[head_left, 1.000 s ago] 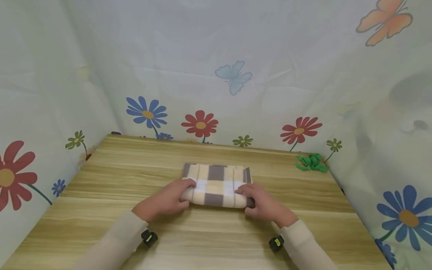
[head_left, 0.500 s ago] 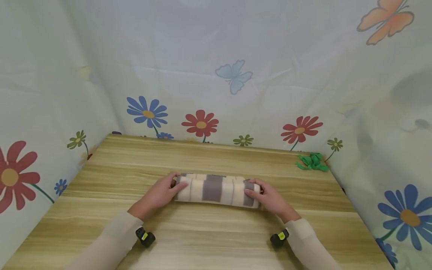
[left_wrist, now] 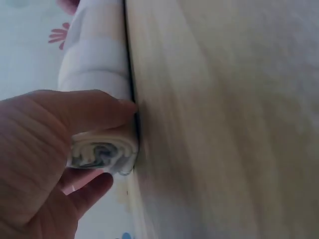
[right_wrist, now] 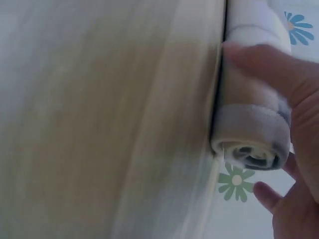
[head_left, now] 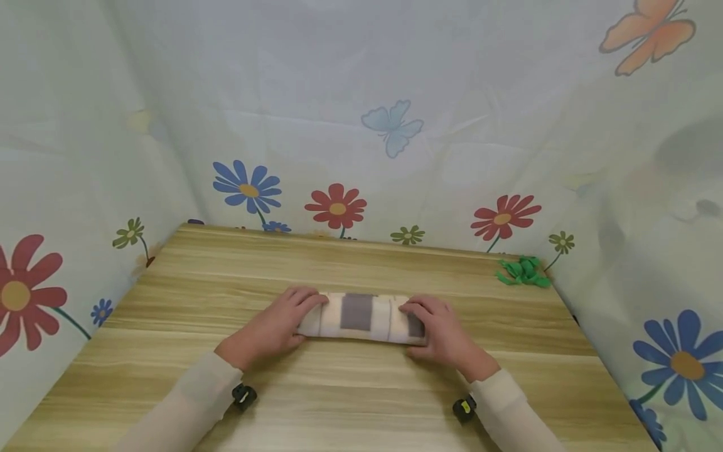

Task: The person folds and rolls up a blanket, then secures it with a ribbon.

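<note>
A cream, white and grey checked cloth (head_left: pixel 357 312), rolled into a log, lies crosswise on the wooden table. My left hand (head_left: pixel 275 328) grips its left end, fingers over the top and thumb low on the near side. At the other end my right hand (head_left: pixel 445 329) holds it in the same way. Coiled layers show at the roll's left end (left_wrist: pixel 102 153) in the left wrist view, where the thumb lies across the side of the roll. The right wrist view shows a similar spiral at the right end (right_wrist: pixel 256 157). Its far side is hidden in the head view.
A crumpled bunch of green strips (head_left: pixel 524 271) lies at the table's back right corner. The wood-grain table (head_left: pixel 339 395) ends at pale curtains (head_left: pixel 305 81) printed with flowers and butterflies, at the back and both sides.
A second ago the cloth's far part lay flat; now it is all rolled up. My hands moved out to the roll's ends with thumbs on top, then shifted inward with fingers over the top.
</note>
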The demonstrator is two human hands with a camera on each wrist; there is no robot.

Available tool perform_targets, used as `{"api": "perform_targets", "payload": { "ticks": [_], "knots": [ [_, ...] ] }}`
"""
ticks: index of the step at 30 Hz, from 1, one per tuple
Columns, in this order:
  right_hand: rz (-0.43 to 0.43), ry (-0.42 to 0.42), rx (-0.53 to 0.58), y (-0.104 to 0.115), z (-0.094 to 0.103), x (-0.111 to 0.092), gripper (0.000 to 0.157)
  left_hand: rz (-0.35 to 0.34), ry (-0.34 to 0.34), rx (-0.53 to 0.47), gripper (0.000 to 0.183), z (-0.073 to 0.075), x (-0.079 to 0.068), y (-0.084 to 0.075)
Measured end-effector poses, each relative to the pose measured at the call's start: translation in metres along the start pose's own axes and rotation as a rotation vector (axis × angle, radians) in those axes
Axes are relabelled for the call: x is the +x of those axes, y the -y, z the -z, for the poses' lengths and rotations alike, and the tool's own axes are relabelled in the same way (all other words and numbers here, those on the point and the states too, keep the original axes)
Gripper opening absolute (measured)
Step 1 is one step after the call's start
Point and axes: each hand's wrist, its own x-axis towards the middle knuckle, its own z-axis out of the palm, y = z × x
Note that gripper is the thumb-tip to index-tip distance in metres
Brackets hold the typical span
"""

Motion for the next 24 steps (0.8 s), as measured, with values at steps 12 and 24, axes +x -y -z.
{"api": "perform_targets", "payload": {
  "ticks": [12, 24],
  "knots": [
    [-0.115, 0.243, 0.108, 0.007, 0.010, 0.008, 0.063, 0.044, 0.089, -0.243, 0.067, 0.001, -0.002, 0.009],
    [0.046, 0.144, -0.016, 0.020, 0.002, 0.015, 0.059, -0.161, -0.026, 0.183, 0.056, -0.004, 0.013, -0.025]
  ]
}}
